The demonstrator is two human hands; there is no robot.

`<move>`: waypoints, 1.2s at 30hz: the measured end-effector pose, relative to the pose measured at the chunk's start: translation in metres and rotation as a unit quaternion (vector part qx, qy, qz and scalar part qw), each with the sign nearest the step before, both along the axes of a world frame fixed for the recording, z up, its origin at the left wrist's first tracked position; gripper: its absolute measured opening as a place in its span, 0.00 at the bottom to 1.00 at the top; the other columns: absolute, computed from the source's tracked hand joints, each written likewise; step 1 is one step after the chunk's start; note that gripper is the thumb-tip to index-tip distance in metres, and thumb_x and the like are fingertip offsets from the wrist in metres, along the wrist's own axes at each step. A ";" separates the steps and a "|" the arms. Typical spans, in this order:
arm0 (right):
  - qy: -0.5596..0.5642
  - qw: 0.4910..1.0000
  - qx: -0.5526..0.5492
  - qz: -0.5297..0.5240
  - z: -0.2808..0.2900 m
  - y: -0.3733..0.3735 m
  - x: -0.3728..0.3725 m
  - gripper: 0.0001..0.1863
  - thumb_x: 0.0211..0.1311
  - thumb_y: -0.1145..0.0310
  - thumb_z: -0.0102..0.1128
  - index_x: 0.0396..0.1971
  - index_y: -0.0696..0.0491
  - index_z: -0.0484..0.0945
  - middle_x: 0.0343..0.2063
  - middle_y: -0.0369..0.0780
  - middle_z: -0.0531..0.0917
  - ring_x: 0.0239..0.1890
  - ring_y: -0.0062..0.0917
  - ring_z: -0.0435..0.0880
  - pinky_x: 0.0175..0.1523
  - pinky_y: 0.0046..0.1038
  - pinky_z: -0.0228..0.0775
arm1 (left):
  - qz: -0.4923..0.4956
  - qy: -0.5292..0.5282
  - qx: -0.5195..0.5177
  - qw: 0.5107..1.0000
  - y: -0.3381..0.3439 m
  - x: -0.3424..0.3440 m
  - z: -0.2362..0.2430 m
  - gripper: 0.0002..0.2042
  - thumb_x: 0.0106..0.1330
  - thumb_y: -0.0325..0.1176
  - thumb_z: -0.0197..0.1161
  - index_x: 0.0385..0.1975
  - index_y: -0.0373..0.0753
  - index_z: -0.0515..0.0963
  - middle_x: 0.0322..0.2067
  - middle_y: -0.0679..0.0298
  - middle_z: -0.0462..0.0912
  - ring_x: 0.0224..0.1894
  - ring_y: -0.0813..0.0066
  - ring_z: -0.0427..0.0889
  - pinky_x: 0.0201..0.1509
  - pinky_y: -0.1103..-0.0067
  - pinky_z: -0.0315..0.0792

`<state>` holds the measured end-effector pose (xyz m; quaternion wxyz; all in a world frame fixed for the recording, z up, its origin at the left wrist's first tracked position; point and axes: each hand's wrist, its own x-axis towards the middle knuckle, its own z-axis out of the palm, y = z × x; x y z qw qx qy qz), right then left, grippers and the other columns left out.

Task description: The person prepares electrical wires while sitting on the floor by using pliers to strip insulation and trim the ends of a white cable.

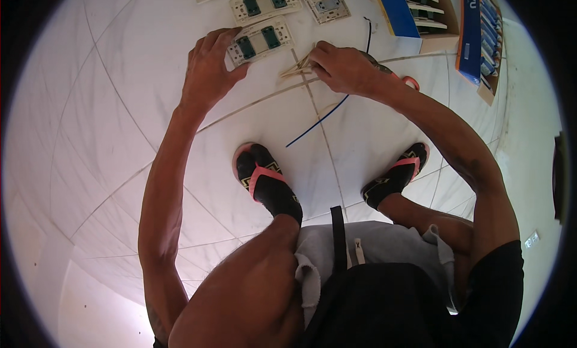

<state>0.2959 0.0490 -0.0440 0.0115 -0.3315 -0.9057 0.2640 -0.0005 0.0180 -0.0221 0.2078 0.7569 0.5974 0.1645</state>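
Left fingers (221,37) grasp a white plate (258,42), two green inserts (245,47); right fingers (325,47) pinch cream strips (294,70).

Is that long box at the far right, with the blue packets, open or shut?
Open: the box has nothing covering its near face, so the row of blue packets shows inside.

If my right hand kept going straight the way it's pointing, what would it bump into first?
Probably the white plate with two green parts, at the left hand. Depth is unclear, so the right hand might pass above it.
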 end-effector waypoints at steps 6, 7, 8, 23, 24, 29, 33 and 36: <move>-0.025 0.998 -0.018 0.055 0.022 0.011 -0.003 0.09 0.64 0.69 0.60 0.40 0.56 0.74 0.36 0.43 0.79 0.30 0.38 0.84 0.33 0.36 0.80 | 0.049 -0.066 0.029 0.996 -0.034 0.026 0.047 0.24 0.57 0.37 0.74 0.54 0.43 0.77 0.52 0.61 0.80 0.55 0.57 0.76 0.58 0.64 0.70; -0.016 0.997 -0.015 0.079 0.035 0.010 -0.012 0.10 0.62 0.69 0.62 0.40 0.57 0.74 0.36 0.44 0.79 0.29 0.38 0.85 0.32 0.37 0.80 | 0.024 -0.069 0.051 0.996 -0.040 0.035 0.054 0.21 0.58 0.37 0.73 0.51 0.43 0.78 0.50 0.62 0.80 0.53 0.58 0.77 0.55 0.65 0.70; -0.008 0.994 -0.012 0.104 0.047 0.011 -0.020 0.11 0.60 0.70 0.63 0.39 0.59 0.75 0.36 0.45 0.80 0.29 0.38 0.86 0.32 0.37 0.80 | 0.013 -0.071 0.029 0.997 -0.043 0.042 0.062 0.18 0.60 0.36 0.72 0.48 0.42 0.80 0.48 0.62 0.81 0.53 0.57 0.77 0.54 0.66 0.70; -0.052 0.982 -0.071 0.167 0.127 0.024 0.003 0.09 0.68 0.70 0.58 0.42 0.58 0.72 0.38 0.44 0.78 0.32 0.40 0.84 0.36 0.39 0.77 | 0.140 -0.253 -0.253 0.923 -0.044 0.084 0.109 0.09 0.65 0.30 0.68 0.42 0.35 0.86 0.33 0.64 0.87 0.33 0.76 0.82 0.41 0.79 0.74; -0.107 0.980 -0.080 0.148 0.123 0.023 0.017 0.11 0.67 0.68 0.59 0.42 0.59 0.72 0.39 0.45 0.78 0.33 0.41 0.84 0.37 0.40 0.77 | 0.156 -0.273 -0.277 0.908 -0.046 0.082 0.106 0.10 0.65 0.31 0.68 0.42 0.34 0.86 0.33 0.64 0.87 0.33 0.78 0.81 0.41 0.80 0.74; -0.330 0.936 -0.113 0.036 0.090 -0.004 0.104 0.21 0.63 0.65 0.64 0.49 0.60 0.69 0.42 0.49 0.79 0.40 0.45 0.84 0.43 0.40 0.79 | 0.228 -0.349 -0.363 0.833 -0.055 0.074 0.079 0.12 0.65 0.33 0.67 0.43 0.31 0.85 0.31 0.63 0.86 0.32 0.79 0.79 0.38 0.80 0.72; -0.277 0.960 -0.041 -0.029 0.069 -0.034 0.139 0.31 0.60 0.66 0.65 0.60 0.61 0.64 0.47 0.52 0.77 0.48 0.46 0.81 0.49 0.40 0.79 | 0.260 -0.421 -0.390 0.777 -0.057 0.073 0.070 0.13 0.67 0.33 0.67 0.45 0.30 0.84 0.32 0.65 0.85 0.35 0.81 0.78 0.40 0.82 0.70; -0.261 0.963 -0.032 -0.057 0.059 -0.043 0.144 0.35 0.59 0.66 0.66 0.63 0.61 0.62 0.50 0.53 0.74 0.52 0.45 0.80 0.52 0.40 0.78 | 0.275 -0.444 -0.393 0.757 -0.060 0.071 0.070 0.14 0.67 0.34 0.67 0.45 0.30 0.84 0.32 0.65 0.85 0.34 0.82 0.78 0.38 0.83 0.69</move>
